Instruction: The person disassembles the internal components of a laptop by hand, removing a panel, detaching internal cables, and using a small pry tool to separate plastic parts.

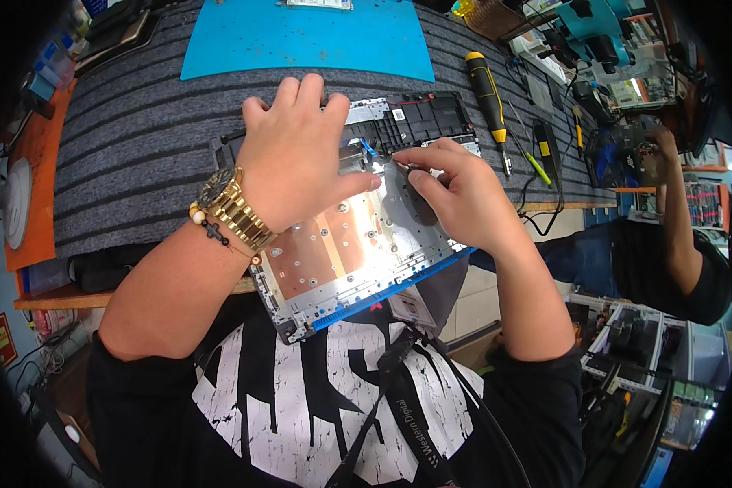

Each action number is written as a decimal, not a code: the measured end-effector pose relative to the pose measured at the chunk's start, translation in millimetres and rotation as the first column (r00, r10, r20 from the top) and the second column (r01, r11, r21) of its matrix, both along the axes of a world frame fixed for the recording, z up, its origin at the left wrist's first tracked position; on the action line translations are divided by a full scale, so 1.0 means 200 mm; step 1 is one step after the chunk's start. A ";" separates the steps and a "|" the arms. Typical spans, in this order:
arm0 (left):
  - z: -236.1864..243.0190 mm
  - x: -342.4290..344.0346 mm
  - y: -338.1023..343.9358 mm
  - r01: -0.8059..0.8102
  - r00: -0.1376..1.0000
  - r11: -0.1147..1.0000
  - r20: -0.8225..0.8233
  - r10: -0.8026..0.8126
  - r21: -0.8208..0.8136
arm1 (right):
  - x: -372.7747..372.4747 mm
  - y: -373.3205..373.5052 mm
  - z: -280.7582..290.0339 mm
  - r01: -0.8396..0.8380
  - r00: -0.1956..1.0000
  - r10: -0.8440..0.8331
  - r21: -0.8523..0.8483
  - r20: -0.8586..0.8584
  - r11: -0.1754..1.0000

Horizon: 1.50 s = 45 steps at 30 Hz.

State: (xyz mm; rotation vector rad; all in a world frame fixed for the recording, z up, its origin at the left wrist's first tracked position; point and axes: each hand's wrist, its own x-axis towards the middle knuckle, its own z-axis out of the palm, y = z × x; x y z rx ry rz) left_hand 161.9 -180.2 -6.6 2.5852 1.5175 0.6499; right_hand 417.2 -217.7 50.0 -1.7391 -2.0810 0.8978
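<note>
An opened laptop chassis (325, 252) lies tilted in front of me, its near edge overhanging the table toward my body. Its bare metal plate shows copper-coloured patches and screw posts, with a blue strip (382, 293) along the near edge. My left hand (297, 154), with a gold watch (228, 203) on the wrist, spreads over the chassis's left part, the thumb reaching toward the middle. My right hand (455, 183) pinches close to a short blue ribbon cable (369, 148). Whatever lies between those fingertips is too small to make out.
A blue mat (301, 41) lies at the back of the ribbed grey table cover (130, 154). On the right are a yellow-black screwdriver (486, 93), a green-tipped tool (538, 169) and cables. Farther right stand a microscope (594, 32) and another person's arm (675, 211).
</note>
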 end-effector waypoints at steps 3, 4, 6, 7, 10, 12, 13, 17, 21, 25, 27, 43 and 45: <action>0.00 0.00 0.00 -0.001 1.000 1.000 -0.005 0.001 -0.006 | 0.00 0.00 0.01 0.045 0.998 -0.047 -0.037 -0.034 0.998; 0.00 0.00 0.00 -0.005 1.000 1.000 -0.017 0.005 0.000 | 0.00 0.00 0.02 0.023 1.000 -0.023 0.020 -0.016 1.000; 0.00 0.00 0.00 -0.004 1.000 1.000 -0.006 0.004 -0.005 | 0.00 -0.02 0.05 -0.009 0.999 0.004 0.101 0.045 0.995; 0.00 0.00 0.00 -0.007 1.000 1.000 -0.021 0.006 -0.007 | 0.01 -0.02 0.07 -0.039 0.997 0.032 0.111 0.064 0.993; 0.01 0.00 0.00 -0.001 1.000 1.000 -0.011 0.001 -0.018 | 0.03 -0.02 0.09 -0.120 0.992 0.112 0.146 0.058 0.982; 0.01 0.00 0.00 -0.004 1.000 1.000 -0.006 0.004 -0.027 | 0.04 -0.02 0.07 -0.096 0.995 0.094 0.133 0.020 0.986; 0.02 0.00 0.00 -0.009 1.000 1.000 -0.022 0.008 -0.027 | 0.04 -0.02 0.06 -0.130 0.991 0.123 0.158 0.054 0.979; 0.03 0.00 0.00 0.004 1.000 0.995 -0.012 -0.005 -0.102 | 0.06 -0.01 0.04 -0.194 0.977 0.172 0.192 0.125 0.962; 0.03 0.00 0.00 0.000 1.000 0.994 -0.026 -0.003 -0.109 | 0.06 -0.01 0.03 -0.219 0.973 0.195 0.223 0.126 0.950; 0.03 -0.01 0.00 0.003 0.999 0.994 -0.032 -0.007 -0.108 | 0.06 -0.01 0.02 -0.207 0.975 0.181 0.231 0.132 0.951; 0.03 -0.01 0.00 0.001 0.999 0.994 -0.032 -0.004 -0.105 | 0.06 -0.01 0.01 -0.190 0.979 0.165 0.237 0.119 0.953; 0.05 0.00 0.01 -0.006 0.995 0.997 -0.102 -0.002 -0.082 | 0.05 0.00 -0.01 -0.486 0.832 0.272 0.399 0.483 0.778; 0.05 0.00 0.01 -0.006 0.994 0.998 -0.105 -0.001 -0.070 | 0.05 -0.01 -0.02 -0.480 0.833 0.262 0.399 0.488 0.782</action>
